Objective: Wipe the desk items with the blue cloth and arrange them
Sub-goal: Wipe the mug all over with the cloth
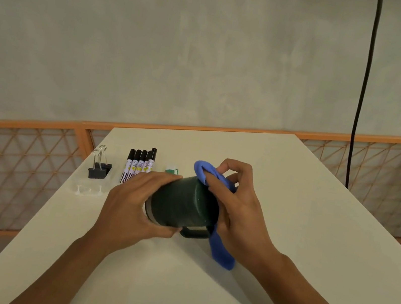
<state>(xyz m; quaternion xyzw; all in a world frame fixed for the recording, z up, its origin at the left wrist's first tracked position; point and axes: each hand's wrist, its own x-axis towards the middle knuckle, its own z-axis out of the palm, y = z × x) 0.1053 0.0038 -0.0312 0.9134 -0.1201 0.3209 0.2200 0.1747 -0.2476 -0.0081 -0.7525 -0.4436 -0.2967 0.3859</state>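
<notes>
Mug [182, 203] in L hand [131, 209]; cloth [221, 253] in R hand [242, 212].

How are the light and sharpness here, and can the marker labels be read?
Head view: light is dim, even and warm; no hard shadows on the desk, no strong glare on the green mug; the frame is slightly soft, so the marker labels are unreadable.

The pale cream table [280, 191] carries a cluster toward its eleven o'clock. Five black-capped markers [138, 165] lie side by side. At their nine o'clock is a black binder clip [98, 170], with a clear plastic piece [87, 190] at its six. At the markers' three o'clock is a small green-and-white item [172, 171].
</notes>
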